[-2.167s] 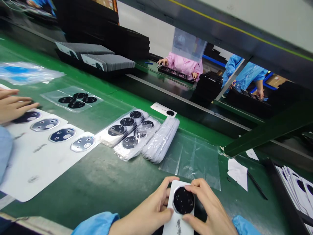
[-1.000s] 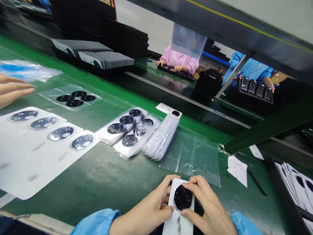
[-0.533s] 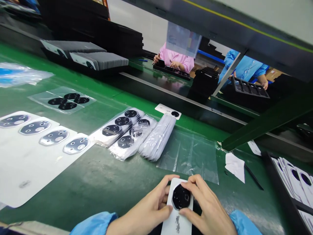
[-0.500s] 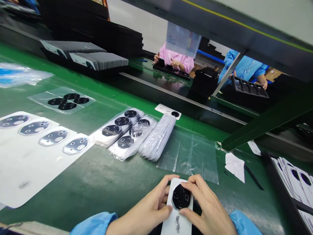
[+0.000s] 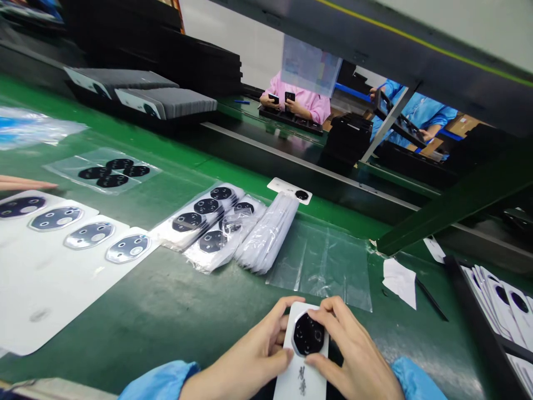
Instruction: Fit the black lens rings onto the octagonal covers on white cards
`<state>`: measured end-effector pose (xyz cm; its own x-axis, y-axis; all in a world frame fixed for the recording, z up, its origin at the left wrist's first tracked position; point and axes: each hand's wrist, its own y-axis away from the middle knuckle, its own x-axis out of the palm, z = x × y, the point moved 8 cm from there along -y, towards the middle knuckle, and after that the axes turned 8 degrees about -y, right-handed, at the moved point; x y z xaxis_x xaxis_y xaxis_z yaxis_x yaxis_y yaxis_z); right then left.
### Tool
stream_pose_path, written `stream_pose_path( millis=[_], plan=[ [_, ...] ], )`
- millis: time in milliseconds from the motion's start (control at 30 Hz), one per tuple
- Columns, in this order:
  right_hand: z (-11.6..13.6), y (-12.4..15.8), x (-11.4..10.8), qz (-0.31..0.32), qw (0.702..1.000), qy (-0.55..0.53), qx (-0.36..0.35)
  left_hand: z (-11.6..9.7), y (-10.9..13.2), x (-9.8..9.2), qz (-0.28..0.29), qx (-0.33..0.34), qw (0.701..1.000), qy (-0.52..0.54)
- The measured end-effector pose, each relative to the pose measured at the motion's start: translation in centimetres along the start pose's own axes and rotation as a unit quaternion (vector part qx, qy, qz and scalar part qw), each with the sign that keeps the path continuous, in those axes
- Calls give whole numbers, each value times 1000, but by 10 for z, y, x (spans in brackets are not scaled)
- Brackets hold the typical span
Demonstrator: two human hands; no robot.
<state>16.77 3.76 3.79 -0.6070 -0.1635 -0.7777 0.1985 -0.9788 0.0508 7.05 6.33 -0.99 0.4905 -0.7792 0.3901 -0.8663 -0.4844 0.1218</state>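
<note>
At the bottom centre is a white phone back cover (image 5: 302, 383) with dark script on it, tilted slightly up. On its upper part sits a round black camera disc (image 5: 308, 334) inside a silvery rim. My left hand (image 5: 254, 355) grips the cover along its left edge, thumb resting on the front. My right hand (image 5: 353, 355) comes from the right, with index finger and thumb closed about the disc's upper right and lower edge. The undersides of both hands are hidden.
White covers with silver camera plates (image 5: 89, 235) lie left; another person's hand (image 5: 25, 182) is beside them. Bagged black discs (image 5: 114, 173), bagged covers (image 5: 208, 222) and a flat clear bag (image 5: 325, 261) lie ahead. Right stand a green post (image 5: 433, 205) and a black tray (image 5: 470, 311).
Another person's hand has come in at the left edge. Across the line, one worker now lifts small dark pieces and another has tilted a black tray. My hands have hardly moved.
</note>
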Motion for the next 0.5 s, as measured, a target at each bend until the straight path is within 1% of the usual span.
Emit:
stream_pose_path(
  millis=[233,367,433,500],
  plan=[
    [0,-1,1,-11,1000,24,-9,0,-1,0,-5,-13,1000,-15],
    [2,-3,3,-16,999,40,-18,-1,2,-1,-5,-27,995,-92],
    [3,-3,4,-21,998,47,-21,0,4,-3,-7,-44,988,-147],
    [3,-3,4,-31,998,49,-22,3,6,-5,-16,-65,981,-180]
  ],
)
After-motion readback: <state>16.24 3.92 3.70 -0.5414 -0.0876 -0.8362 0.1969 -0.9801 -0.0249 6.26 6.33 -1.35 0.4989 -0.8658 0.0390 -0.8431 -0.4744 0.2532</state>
